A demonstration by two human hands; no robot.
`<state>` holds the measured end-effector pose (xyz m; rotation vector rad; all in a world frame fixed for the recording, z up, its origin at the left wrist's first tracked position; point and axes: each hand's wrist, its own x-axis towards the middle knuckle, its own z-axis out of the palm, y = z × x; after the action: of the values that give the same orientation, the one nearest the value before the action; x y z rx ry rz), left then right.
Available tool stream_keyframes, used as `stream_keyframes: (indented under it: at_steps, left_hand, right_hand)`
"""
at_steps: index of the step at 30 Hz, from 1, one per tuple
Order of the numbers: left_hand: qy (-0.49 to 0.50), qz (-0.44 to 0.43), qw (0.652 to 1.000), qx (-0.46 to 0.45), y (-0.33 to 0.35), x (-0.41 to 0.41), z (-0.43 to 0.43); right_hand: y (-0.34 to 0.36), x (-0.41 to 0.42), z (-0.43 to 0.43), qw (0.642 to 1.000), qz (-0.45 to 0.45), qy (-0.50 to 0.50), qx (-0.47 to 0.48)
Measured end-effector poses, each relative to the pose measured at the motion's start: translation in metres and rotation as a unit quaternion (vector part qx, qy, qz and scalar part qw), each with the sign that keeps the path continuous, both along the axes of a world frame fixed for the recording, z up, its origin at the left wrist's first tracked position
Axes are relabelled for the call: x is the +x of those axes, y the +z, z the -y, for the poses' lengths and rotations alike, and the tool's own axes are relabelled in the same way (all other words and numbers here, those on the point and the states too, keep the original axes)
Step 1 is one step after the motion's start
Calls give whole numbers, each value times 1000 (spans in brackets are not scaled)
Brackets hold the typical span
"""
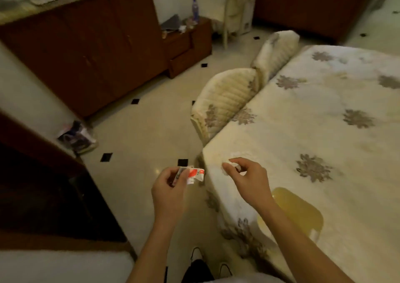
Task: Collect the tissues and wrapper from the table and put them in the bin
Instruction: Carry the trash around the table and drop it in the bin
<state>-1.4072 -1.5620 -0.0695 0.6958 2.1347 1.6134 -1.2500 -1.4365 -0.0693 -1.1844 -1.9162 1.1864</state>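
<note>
While I stand at the corner of the table, my left hand pinches the wrapper, thumb and curled fingers closed on one end so that its red and white part sticks out to the right. It hangs over the floor, just off the table's corner. My right hand is curled round a crumpled white tissue, of which only a little shows past my fingertips. That hand is over the table's near edge; whether the tissue touches the flowered cloth I cannot tell. A yellow patch lies on the cloth beside my right forearm. Two covered chairs stand against the table's left side. Beyond them are a dark wooden cupboard and a bottle on a low cabinet.
</note>
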Motion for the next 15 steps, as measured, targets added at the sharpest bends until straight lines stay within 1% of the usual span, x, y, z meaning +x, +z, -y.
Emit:
stream_keyframes:
  at_steps: [3,6,10,15]
  left_hand:
    - [-120,-4,993,-16,-4,12,-52]
    - [-249,-28,968,-2,-3,33,-90]
    - [-386,-84,918,12,-2,60,-119]
    - [-508,-166,845,21,-5,89,-127]
  right_hand:
    - [4,39,-17,993,47,-97,41]
    - [8,74,-16,978,89,-177,61]
    - [4,112,5,951,146,-267,57]
    - [-3,140,37,923,212,-317,61]
